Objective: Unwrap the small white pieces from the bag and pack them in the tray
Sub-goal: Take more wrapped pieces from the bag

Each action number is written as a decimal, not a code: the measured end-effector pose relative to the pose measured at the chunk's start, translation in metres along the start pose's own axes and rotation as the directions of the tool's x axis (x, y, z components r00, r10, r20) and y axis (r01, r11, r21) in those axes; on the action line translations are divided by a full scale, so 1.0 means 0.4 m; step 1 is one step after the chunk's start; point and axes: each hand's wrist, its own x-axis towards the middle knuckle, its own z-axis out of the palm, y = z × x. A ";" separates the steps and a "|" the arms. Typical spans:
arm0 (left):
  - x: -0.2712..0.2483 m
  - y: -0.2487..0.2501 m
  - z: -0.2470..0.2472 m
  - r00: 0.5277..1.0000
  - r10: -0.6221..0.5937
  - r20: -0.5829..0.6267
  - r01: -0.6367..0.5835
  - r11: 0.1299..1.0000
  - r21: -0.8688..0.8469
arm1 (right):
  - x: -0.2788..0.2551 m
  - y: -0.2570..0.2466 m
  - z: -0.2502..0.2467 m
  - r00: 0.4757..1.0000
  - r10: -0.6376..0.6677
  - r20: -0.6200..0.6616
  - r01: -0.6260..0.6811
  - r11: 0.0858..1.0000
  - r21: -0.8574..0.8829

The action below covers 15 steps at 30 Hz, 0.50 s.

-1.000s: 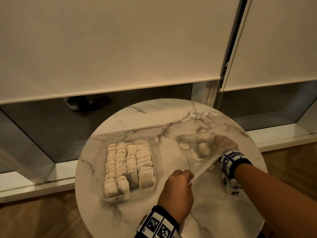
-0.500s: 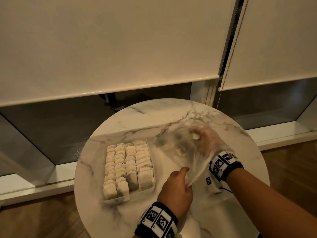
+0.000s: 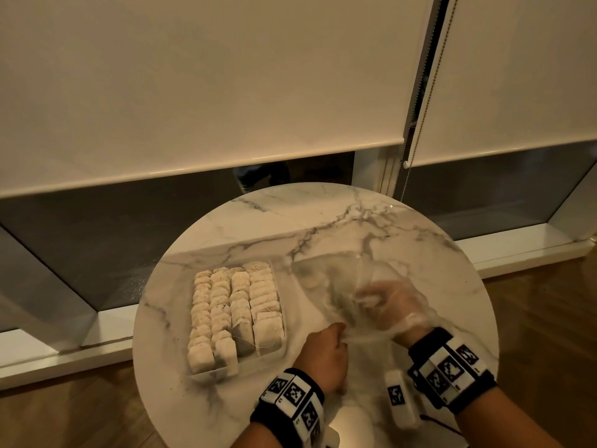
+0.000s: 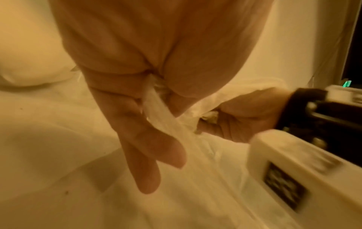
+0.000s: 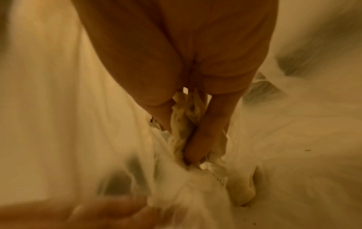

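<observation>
Right now the left hand [image 3: 324, 357] pinches the gathered mouth of the clear bag [image 3: 326, 286] between thumb and forefinger; in the left wrist view the twisted film [image 4: 156, 111] runs out of that pinch, the other fingers [image 4: 149, 167] hanging straight below it. From the pinch the bag spreads toward twelve and one o'clock across the round marble table [image 3: 226, 409]. The right hand [image 3: 392, 305] is thrust inside the bag, seen through the film at about two o'clock from the left hand, fingers curled. In the right wrist view its thumb and fingers [image 5: 207, 127] clench a crumpled clump of small white pieces [image 5: 184, 122], held right in the grip. The tray [image 3: 206, 375] lies at about nine o'clock from the bag, just beside it, its rows packed with upright white pieces [image 3: 232, 305].
</observation>
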 end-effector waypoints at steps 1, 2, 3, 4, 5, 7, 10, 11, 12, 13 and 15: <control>0.007 0.001 -0.008 1.000 -0.026 -0.004 0.026 1.000 0.002 | -0.007 0.019 0.000 1.000 0.001 0.008 -0.001 1.000 0.004; 0.015 0.000 -0.014 0.999 -0.047 -0.013 0.047 0.999 -0.003 | -0.028 0.026 -0.002 0.998 0.002 0.056 -0.003 1.000 0.018; 0.022 0.002 -0.022 0.997 -0.070 -0.021 0.070 0.997 -0.013 | -0.036 0.034 -0.002 0.995 0.034 0.099 -0.038 0.999 0.036; 0.029 0.004 -0.029 0.995 -0.090 -0.029 0.090 0.996 -0.027 | -0.052 0.028 -0.005 0.988 0.046 0.150 -0.052 0.998 0.039; 0.032 0.008 -0.037 0.993 -0.110 -0.038 0.108 0.993 -0.040 | -0.065 0.014 -0.009 0.983 0.050 0.178 -0.061 0.997 0.056; 0.040 0.013 -0.050 0.990 -0.125 -0.058 0.122 0.991 -0.045 | -0.088 0.002 -0.028 0.977 0.057 0.205 -0.079 0.992 0.103; 0.046 0.013 -0.060 0.988 -0.136 -0.075 0.134 0.991 -0.026 | -0.137 -0.027 -0.069 0.971 -0.004 0.239 -0.015 0.997 0.081; 0.045 0.015 -0.063 0.987 -0.144 -0.074 0.143 0.990 -0.022 | -0.151 -0.039 -0.083 0.960 -0.038 0.278 0.019 0.997 0.070; 0.046 0.016 -0.063 0.986 -0.149 -0.071 0.148 0.989 -0.021 | -0.170 -0.061 -0.100 0.944 -0.056 0.324 0.044 0.998 0.045; 0.046 0.016 -0.063 0.985 -0.158 -0.063 0.156 0.987 -0.023 | -0.181 -0.077 -0.114 0.927 -0.081 0.368 0.072 0.997 0.038; 0.046 0.019 -0.064 0.985 -0.164 -0.051 0.163 0.986 -0.039 | -0.198 -0.104 -0.133 0.908 -0.105 0.405 0.094 0.994 0.047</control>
